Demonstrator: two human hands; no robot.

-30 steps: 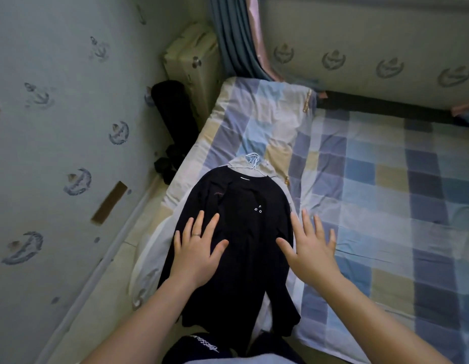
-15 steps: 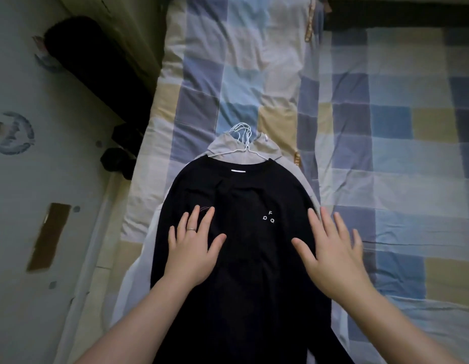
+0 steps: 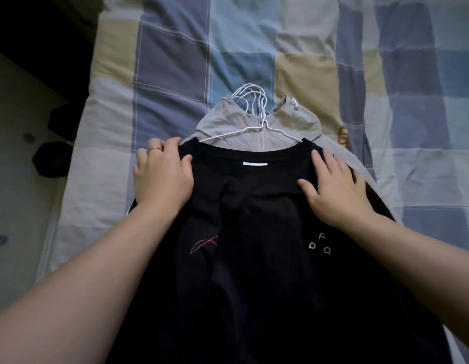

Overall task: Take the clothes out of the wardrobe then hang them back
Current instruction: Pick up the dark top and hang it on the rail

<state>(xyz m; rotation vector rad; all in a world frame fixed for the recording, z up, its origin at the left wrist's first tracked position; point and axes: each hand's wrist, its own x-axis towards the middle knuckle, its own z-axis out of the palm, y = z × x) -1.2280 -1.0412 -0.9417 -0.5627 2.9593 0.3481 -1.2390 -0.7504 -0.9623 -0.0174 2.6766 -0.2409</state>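
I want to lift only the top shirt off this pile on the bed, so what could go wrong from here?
1. The white hanger hooks lie bunched together, so lifting the black shirt may drag the grey jacket underneath along with it.
2. The left hand grips one shoulder while the right hand lies flat on the other; an uneven pull might slip the shirt off its hanger.
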